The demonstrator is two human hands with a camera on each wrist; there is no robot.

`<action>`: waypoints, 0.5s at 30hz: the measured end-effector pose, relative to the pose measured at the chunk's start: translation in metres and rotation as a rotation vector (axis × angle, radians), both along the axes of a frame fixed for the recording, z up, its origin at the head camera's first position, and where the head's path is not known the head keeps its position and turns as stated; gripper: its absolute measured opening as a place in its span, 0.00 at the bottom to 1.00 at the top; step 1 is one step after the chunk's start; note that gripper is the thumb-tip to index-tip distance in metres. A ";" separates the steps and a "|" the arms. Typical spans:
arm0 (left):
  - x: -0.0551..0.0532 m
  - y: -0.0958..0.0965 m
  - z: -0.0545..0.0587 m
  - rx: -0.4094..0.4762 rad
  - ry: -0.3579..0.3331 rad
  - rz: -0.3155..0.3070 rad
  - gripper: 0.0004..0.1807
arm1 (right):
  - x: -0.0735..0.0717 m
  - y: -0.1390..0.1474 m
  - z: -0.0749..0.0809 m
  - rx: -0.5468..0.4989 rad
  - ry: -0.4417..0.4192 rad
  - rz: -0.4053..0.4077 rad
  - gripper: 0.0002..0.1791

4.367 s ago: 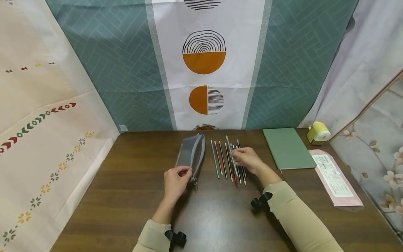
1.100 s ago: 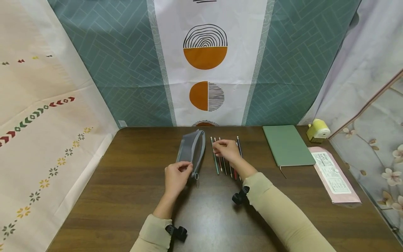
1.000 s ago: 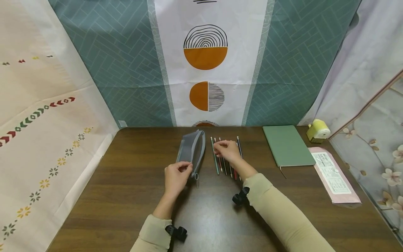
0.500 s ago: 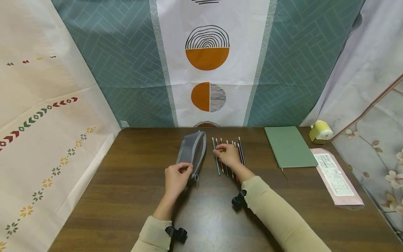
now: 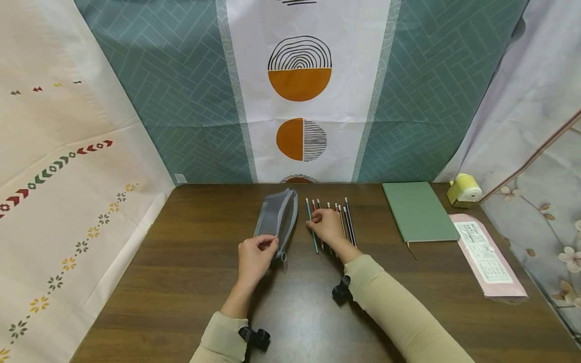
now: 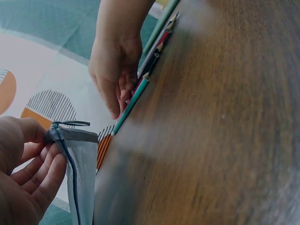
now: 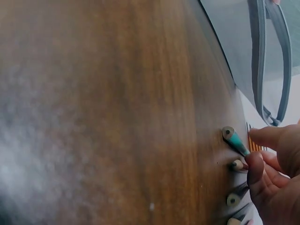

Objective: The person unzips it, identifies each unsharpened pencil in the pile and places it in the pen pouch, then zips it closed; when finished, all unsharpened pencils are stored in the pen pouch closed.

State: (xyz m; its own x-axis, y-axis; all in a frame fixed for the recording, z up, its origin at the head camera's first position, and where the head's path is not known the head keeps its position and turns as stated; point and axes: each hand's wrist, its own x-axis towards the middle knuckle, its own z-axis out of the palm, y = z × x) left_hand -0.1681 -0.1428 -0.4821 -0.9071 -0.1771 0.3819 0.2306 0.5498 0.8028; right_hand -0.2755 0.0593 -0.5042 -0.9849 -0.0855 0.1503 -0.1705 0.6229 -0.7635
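My left hand (image 5: 256, 257) pinches the near corner of a grey mesh pencil case (image 5: 274, 217), by the zipper end. Its unzipped mouth gapes to the right. In the left wrist view, thumb and fingers hold that corner (image 6: 60, 133). Over a row of pencils lying on the table, my right hand (image 5: 328, 227) reaches to the leftmost one, a green pencil (image 5: 315, 244). The right wrist view has the thumb and forefinger at either side of the green pencil (image 7: 234, 140), with a gap between their tips. Several black and red pencils (image 5: 348, 222) lie beside it, partly hidden under the hand.
A green notebook (image 5: 419, 212) lies right of the pencils on the wooden table (image 5: 181, 282). Beyond it are a yellow pencil sharpener (image 5: 464, 190) and a pink packet with a white label (image 5: 487, 257). Patterned cloths (image 5: 181, 101) hang behind and at both sides.
The green pencil that my right hand held earlier is out of its fingers. That hand has moved left and lowered to the leftmost green pencil. My left hand keeps its hold on the case.
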 end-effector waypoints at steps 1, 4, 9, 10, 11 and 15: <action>0.000 0.000 0.000 -0.001 0.000 0.001 0.04 | 0.000 -0.001 0.000 0.012 0.001 -0.004 0.11; 0.000 0.000 0.000 0.000 0.000 0.001 0.04 | -0.001 -0.002 0.000 0.029 -0.008 -0.017 0.12; 0.000 0.000 0.000 0.008 0.000 -0.002 0.05 | -0.002 -0.004 0.001 0.046 -0.015 -0.030 0.13; 0.001 0.000 0.000 0.009 0.001 -0.003 0.05 | -0.001 -0.004 0.001 0.052 -0.014 -0.032 0.13; 0.001 0.000 0.001 0.010 0.000 -0.003 0.05 | -0.001 -0.004 0.001 0.056 -0.013 -0.035 0.13; 0.001 0.000 0.000 0.014 -0.004 0.000 0.04 | -0.001 -0.004 0.002 0.072 -0.001 -0.047 0.11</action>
State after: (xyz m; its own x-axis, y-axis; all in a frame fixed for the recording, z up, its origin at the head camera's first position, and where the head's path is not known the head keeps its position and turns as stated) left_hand -0.1675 -0.1428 -0.4817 -0.9086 -0.1824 0.3757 0.2276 0.5382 0.8115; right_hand -0.2767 0.0551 -0.5022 -0.9883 -0.0501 0.1439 -0.1389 0.6838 -0.7163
